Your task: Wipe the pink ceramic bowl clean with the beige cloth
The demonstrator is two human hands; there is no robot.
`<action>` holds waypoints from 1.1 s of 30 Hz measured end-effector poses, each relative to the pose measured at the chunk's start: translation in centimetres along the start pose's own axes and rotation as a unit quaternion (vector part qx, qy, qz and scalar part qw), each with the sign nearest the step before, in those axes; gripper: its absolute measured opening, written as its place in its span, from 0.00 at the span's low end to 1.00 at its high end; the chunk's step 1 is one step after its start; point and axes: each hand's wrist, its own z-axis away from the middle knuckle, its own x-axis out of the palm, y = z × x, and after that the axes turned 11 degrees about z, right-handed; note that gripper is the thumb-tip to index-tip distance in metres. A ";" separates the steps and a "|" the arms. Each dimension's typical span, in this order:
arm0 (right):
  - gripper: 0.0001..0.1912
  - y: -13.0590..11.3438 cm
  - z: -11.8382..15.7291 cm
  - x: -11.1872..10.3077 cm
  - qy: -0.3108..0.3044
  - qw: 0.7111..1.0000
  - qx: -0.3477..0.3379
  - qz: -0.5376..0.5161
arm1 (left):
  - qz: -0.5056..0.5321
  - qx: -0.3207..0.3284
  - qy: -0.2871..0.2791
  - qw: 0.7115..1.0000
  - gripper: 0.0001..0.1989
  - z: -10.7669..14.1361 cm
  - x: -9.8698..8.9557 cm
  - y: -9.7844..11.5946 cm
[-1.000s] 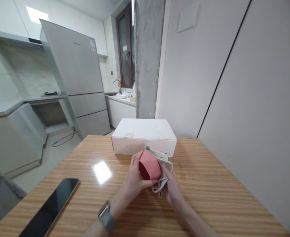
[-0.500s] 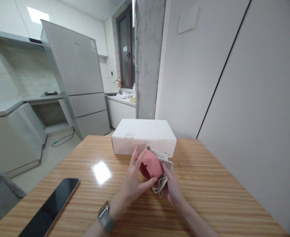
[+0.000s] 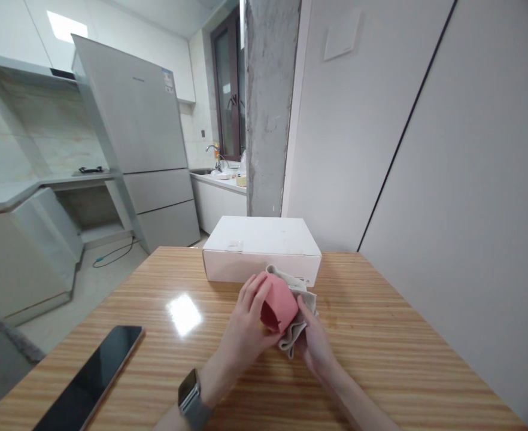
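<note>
A small hollow pink container (image 3: 282,299) is held above the table, its dark opening tilted toward the lower left. One notch shows in its rim. My left hand (image 3: 246,317) grips it from the left, fingers over the top and thumb below. A folded grey-beige cloth (image 3: 308,298) covers its right side and hangs underneath. My right hand (image 3: 314,338) holds the cloth against the container, thumb on top; its other fingers are mostly hidden beneath. A watch (image 3: 191,392) is on my left wrist.
A white box (image 3: 261,239) stands just behind my hands on the wood-grain table (image 3: 381,341). The phone (image 3: 93,377) lies at the table's left. Beyond are a grey refrigerator (image 3: 133,114) and a concrete column (image 3: 270,108); a pale wall panel (image 3: 461,197) borders the right.
The pink container has turned, its rim notch shifting down and to the right. My left fingers have closed over its top, while the right hand and cloth stay almost in place.
</note>
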 end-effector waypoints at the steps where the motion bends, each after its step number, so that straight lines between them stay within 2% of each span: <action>1: 0.20 -0.1 0.0 0.1 -0.001 1.000 -0.008 -0.007 | -0.026 0.027 -0.008 0.999 0.44 0.0 0.0 0.0; 3: 0.21 -0.3 0.2 0.3 -0.003 1.000 -0.017 -0.017 | -0.038 0.036 -0.008 0.999 0.42 0.1 -0.1 0.0; 6: 0.21 -0.3 0.4 0.4 -0.007 1.000 -0.010 -0.011 | 0.006 -0.011 0.011 1.000 0.41 0.1 -0.4 0.0; 8: 0.21 -0.2 0.4 0.3 -0.011 1.000 -0.009 -0.006 | 0.050 -0.048 0.016 0.997 0.47 0.1 -0.6 -0.1; 11: 0.19 0.2 0.3 0.0 -0.017 1.000 -0.006 -0.009 | 0.133 -0.137 0.036 0.981 0.58 0.0 -0.8 -0.3; 13: 0.19 0.4 0.1 -0.2 -0.020 1.000 -0.001 -0.013 | 0.167 -0.183 0.045 0.968 0.56 -0.1 -0.8 -0.4; 18: 0.20 0.5 0.0 -0.1 -0.013 1.000 0.005 -0.019 | 0.197 -0.199 0.030 0.959 0.45 -0.2 -0.3 -0.4; 21: 0.20 0.4 0.0 -0.1 -0.011 1.000 -0.001 -0.024 | 0.178 -0.178 0.024 0.967 0.45 -0.2 -0.2 -0.3; 25: 0.20 0.4 0.0 -0.3 -0.006 1.000 0.007 0.002 | 0.058 -0.065 0.008 0.996 0.47 0.0 -0.4 -0.3; 29: 0.20 0.2 -0.2 -0.3 -0.008 1.000 -0.010 -0.018 | -0.051 0.030 -0.042 0.997 0.38 0.1 -0.6 -0.2; 31: 0.20 0.1 -0.2 -0.2 -0.005 0.999 -0.017 -0.032 | -0.057 0.039 -0.063 0.996 0.36 0.1 -0.7 0.1; 33: 0.20 0.0 0.0 -0.2 0.003 0.999 -0.020 -0.032 | -0.010 0.006 -0.063 0.998 0.38 0.1 -0.7 0.4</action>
